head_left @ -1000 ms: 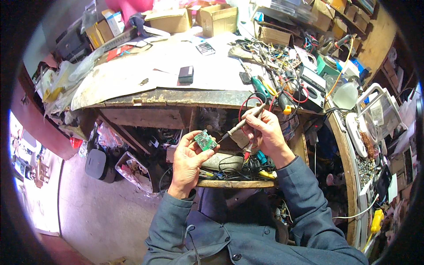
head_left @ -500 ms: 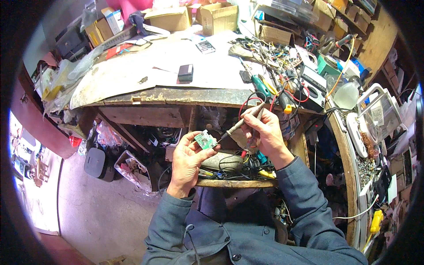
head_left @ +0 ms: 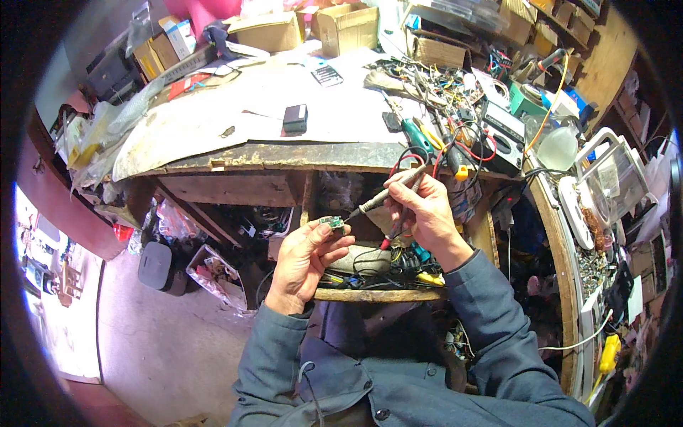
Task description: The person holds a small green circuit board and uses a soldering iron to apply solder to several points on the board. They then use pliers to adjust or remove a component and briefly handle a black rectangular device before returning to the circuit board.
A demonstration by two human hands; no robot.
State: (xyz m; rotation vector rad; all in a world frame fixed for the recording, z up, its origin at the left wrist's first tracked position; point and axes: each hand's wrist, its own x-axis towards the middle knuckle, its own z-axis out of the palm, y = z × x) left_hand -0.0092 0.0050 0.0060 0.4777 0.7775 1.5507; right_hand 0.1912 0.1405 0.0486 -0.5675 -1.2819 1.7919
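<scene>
A small green circuit board (head_left: 331,224) is tilted nearly edge-on in my left hand (head_left: 304,260), gripped by curled fingers and thumb. My right hand (head_left: 427,213) closes on two meter probes with attached leads. The grey probe (head_left: 373,201) slants down-left, its tip at the board's right edge; I cannot tell if they touch. The red-tipped probe (head_left: 386,242) points downward below my right hand. Under both hands, a wooden drawer (head_left: 377,295) holds tangled cables and a pale padded object (head_left: 348,262).
The bench's dark front edge (head_left: 306,153) runs beyond my hands, with white sheeting, a black block (head_left: 294,118), cardboard boxes (head_left: 345,30), tools and tangled wires on it. A cluttered side shelf (head_left: 569,263) stands right. A black bin (head_left: 158,269) and a junk-filled box (head_left: 217,277) sit on the floor left.
My left hand has turned the board from face-up to nearly edge-on and lowered it slightly. The grey probe in my right hand has shifted a little up and left with it.
</scene>
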